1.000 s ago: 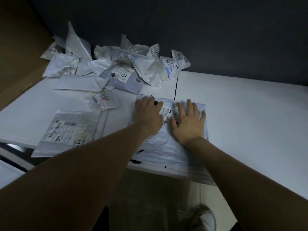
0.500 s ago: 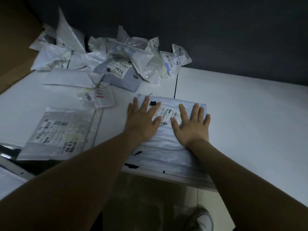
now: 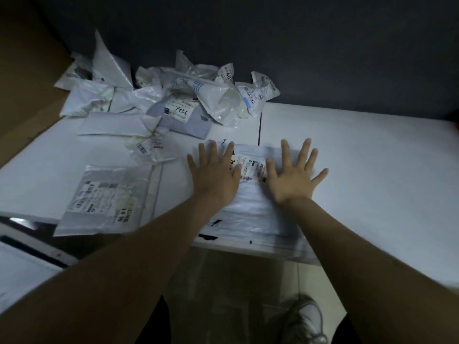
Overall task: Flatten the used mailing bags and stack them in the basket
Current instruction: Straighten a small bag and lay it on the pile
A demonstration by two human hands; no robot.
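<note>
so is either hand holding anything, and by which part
Nothing gripped: left hand and right hand press flat, fingers spread, on the far half of the white plastic mailing bag.

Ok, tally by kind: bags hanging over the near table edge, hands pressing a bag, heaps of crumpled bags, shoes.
Bags overhanging the near edge: 2, the bag under the hands and the labelled bag to its left.
Hands pressing on a bag: 2, left hand and right hand.
Heaps of crumpled bags: 1, the heap.
Shoes: 1, the shoe.
Total: 6.
</note>
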